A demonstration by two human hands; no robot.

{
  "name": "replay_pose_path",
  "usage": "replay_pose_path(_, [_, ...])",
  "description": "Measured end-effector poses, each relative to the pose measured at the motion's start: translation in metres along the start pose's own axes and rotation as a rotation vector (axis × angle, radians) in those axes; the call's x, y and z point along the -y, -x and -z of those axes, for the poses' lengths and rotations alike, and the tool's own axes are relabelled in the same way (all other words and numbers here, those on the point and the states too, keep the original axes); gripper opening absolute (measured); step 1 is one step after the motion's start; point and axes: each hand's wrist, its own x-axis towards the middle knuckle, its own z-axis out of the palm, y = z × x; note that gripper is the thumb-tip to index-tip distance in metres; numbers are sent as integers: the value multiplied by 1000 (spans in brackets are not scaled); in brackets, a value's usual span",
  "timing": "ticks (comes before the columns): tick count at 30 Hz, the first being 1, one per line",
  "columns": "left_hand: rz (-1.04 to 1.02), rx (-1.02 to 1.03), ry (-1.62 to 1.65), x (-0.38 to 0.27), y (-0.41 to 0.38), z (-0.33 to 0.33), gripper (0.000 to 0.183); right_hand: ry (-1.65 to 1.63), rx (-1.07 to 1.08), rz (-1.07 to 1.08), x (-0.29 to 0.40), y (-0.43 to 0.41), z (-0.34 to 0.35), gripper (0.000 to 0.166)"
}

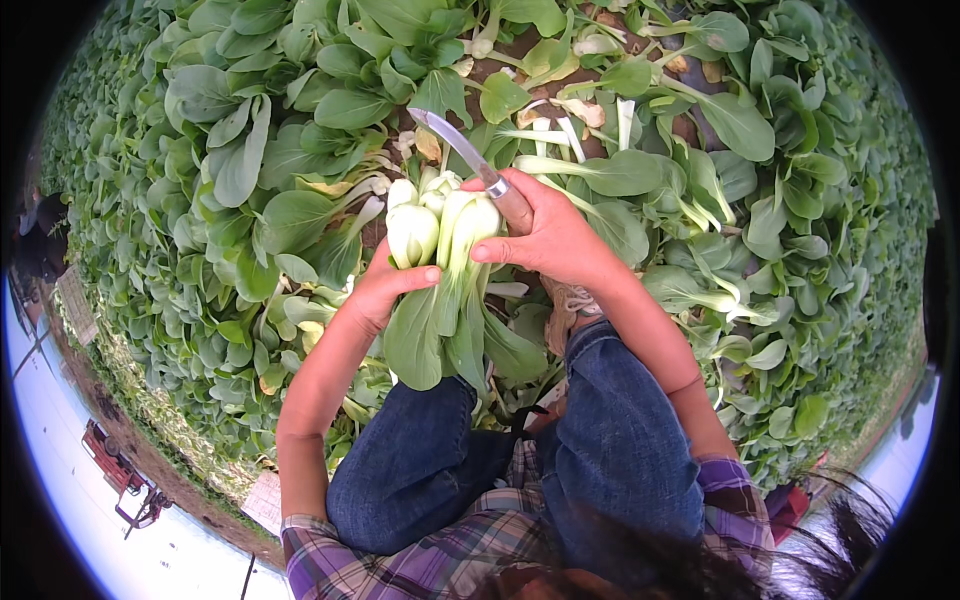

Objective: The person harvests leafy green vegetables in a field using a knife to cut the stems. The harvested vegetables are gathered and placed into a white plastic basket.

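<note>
Several heads of bok choy (450,255) are bunched together between my hands, their pale bases up and their leaves hanging down over my knees. My left hand (386,281) grips the bunch from the left, thumb across the stalks. My right hand (551,236) has the wooden handle of a small sickle (454,142) in its palm, and its thumb and fingers also press on the bunch from the right. The curved metal blade points up and left, away from the plants in my hands.
Dense bok choy (217,135) grows on both sides. Cut stalks and loose leaves (585,169) lie ahead on soil. My shoe (559,311) stands among leaves under my right forearm. A red vehicle (112,457) is far off at the lower left, and a dark shape (45,232) at the left edge.
</note>
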Motion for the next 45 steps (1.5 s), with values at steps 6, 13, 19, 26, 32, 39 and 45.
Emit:
replay_pose_path(6, [-49, -17, -123, 2, -9, 6, 110, 304, -138, -9, -4, -4, 2, 63])
replay_pose_path(13, [-99, -63, -249, -2, -14, -9, 107, 445, -293, 27, 1, -4, -11, 63])
replay_pose_path(19, [-70, -125, -337, 0, -15, -6, 89, 368, -246, 20, -4, 0, -7, 65])
replay_pose_path(26, [-81, -44, -391, 3, -14, 2, 86, 406, -60, -73, -4, 7, 17, 62])
replay_pose_path(32, [-75, 108, -429, -3, -11, 9, 89, 340, 182, -117, 1, 16, 31, 50])
replay_pose_path(39, [17, 222, -546, -26, 3, 17, 87, 242, -94, -110, -1, 23, 61, 43])
replay_pose_path(45, [-144, 218, -880, -86, -11, -13, 94, 454, -389, -10, -25, 5, 63, 41])
